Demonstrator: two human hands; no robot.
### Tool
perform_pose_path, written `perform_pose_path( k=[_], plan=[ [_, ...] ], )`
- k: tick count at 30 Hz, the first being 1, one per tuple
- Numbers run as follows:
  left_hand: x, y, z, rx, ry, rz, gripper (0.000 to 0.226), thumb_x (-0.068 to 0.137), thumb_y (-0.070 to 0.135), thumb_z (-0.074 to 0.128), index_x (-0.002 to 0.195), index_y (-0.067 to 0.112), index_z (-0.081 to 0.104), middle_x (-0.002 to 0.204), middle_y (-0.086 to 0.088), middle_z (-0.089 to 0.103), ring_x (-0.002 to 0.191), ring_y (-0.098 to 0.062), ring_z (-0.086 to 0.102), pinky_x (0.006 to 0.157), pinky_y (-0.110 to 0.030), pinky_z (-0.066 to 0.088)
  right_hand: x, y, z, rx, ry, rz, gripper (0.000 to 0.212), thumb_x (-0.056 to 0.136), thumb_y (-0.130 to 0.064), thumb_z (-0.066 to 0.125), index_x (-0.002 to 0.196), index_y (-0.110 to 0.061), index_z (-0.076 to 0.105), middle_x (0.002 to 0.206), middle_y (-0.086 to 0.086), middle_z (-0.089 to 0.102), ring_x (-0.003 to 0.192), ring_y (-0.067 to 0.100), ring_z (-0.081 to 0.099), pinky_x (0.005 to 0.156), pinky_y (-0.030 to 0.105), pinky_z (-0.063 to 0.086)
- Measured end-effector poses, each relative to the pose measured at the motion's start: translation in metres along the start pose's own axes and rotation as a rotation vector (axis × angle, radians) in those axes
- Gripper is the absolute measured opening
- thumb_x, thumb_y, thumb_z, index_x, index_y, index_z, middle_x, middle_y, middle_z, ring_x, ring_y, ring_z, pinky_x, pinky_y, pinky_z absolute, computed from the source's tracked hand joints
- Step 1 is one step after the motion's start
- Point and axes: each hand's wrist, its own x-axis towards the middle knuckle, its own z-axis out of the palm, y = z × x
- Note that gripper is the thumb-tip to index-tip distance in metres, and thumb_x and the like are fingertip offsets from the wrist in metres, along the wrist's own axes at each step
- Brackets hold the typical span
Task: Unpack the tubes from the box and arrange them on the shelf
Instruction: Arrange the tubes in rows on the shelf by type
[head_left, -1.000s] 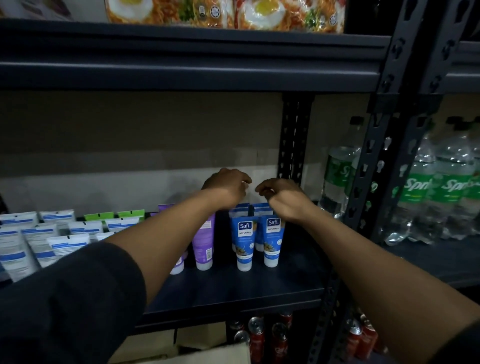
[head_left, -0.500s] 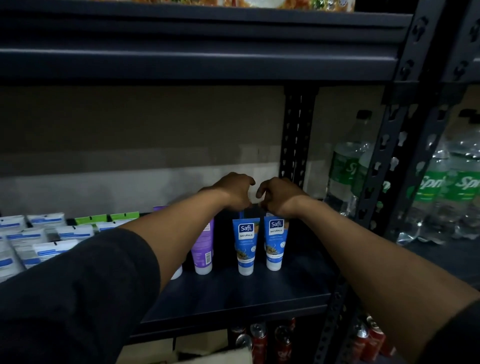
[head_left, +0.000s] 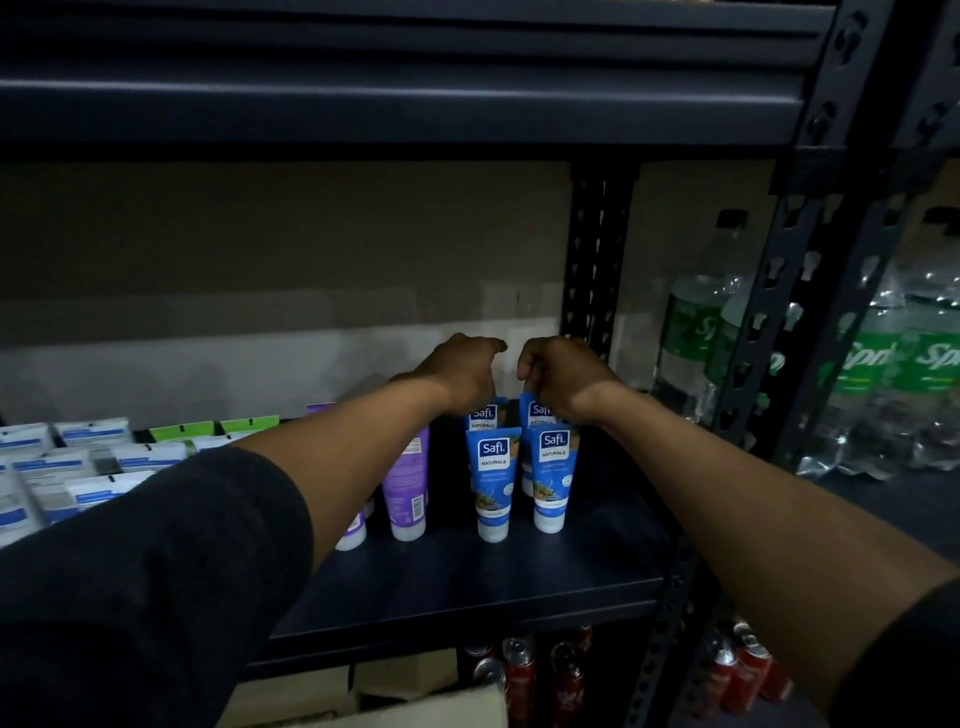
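Observation:
Several blue Safi tubes stand cap-down on the dark shelf (head_left: 467, 577). Two form a front row, one on the left (head_left: 493, 483) and one on the right (head_left: 553, 475). Two more stand right behind them. My left hand (head_left: 462, 371) curls its fingers over the top of the back left tube (head_left: 485, 414). My right hand (head_left: 558, 376) pinches the top edge of the back right tube (head_left: 535, 410). The two hands are almost touching. A cardboard box (head_left: 415, 701) shows at the bottom edge.
Purple tubes (head_left: 408, 483) stand left of the blue ones, and white and green cartons (head_left: 78, 457) fill the shelf's left end. A perforated upright (head_left: 592, 270) stands behind my right hand. Sprite bottles (head_left: 883, 374) fill the right bay. Red cans (head_left: 519, 675) sit below.
Both hands have drawn closer together over the back row of blue tubes. The back tubes now stand visible behind the front pair.

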Motion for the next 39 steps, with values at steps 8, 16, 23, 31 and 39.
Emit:
perform_pose_path(
  k=[8,16,23,31,39],
  plan=[
    [-0.007,0.003,-0.002,-0.035,0.018,0.013,0.078,0.082,-0.001,0.062,0.149,0.023,0.029,0.123,-0.008,0.062,0.116,-0.023,0.057,0.099,-0.033,0.048,-0.004,-0.004,0.000,-0.020,-0.002,-0.026,0.031,0.081,0.011,0.050,0.081,-0.018,0.062,0.081,0.001,0.068,0.085,0.019,0.066,0.076,0.032,0.055],
    [-0.012,0.005,-0.002,-0.058,0.022,0.019,0.079,0.081,-0.003,0.066,0.147,0.023,0.033,0.115,-0.004,0.066,0.109,-0.019,0.060,0.095,-0.033,0.050,-0.005,-0.005,0.000,-0.043,0.003,-0.011,0.034,0.081,0.010,0.051,0.077,-0.022,0.061,0.084,0.001,0.068,0.086,0.019,0.067,0.080,0.033,0.056],
    [-0.014,0.003,-0.001,-0.033,0.025,0.038,0.076,0.081,-0.001,0.068,0.146,0.023,0.035,0.111,0.000,0.068,0.107,-0.017,0.061,0.096,-0.032,0.049,-0.008,-0.007,0.002,-0.099,0.003,-0.014,0.035,0.085,0.005,0.054,0.075,-0.029,0.058,0.091,0.001,0.067,0.089,0.019,0.065,0.079,0.032,0.055],
    [-0.026,-0.013,-0.057,0.060,0.074,0.091,0.042,0.088,0.006,0.060,0.128,0.019,0.057,0.099,0.004,0.071,0.092,-0.009,0.062,0.090,-0.028,0.050,-0.015,-0.050,-0.004,-0.129,0.123,-0.142,0.021,0.087,-0.014,0.058,0.094,-0.026,0.073,0.104,-0.001,0.071,0.095,0.020,0.065,0.084,0.033,0.055],
    [-0.042,-0.058,-0.078,0.112,-0.125,0.110,0.045,0.083,-0.004,0.053,0.123,0.016,0.062,0.094,0.001,0.073,0.079,-0.013,0.070,0.069,-0.022,0.051,-0.025,-0.117,0.028,-0.189,-0.131,-0.350,0.032,0.089,-0.013,0.057,0.112,-0.027,0.073,0.128,0.003,0.063,0.112,0.024,0.059,0.086,0.019,0.040]
  ],
)
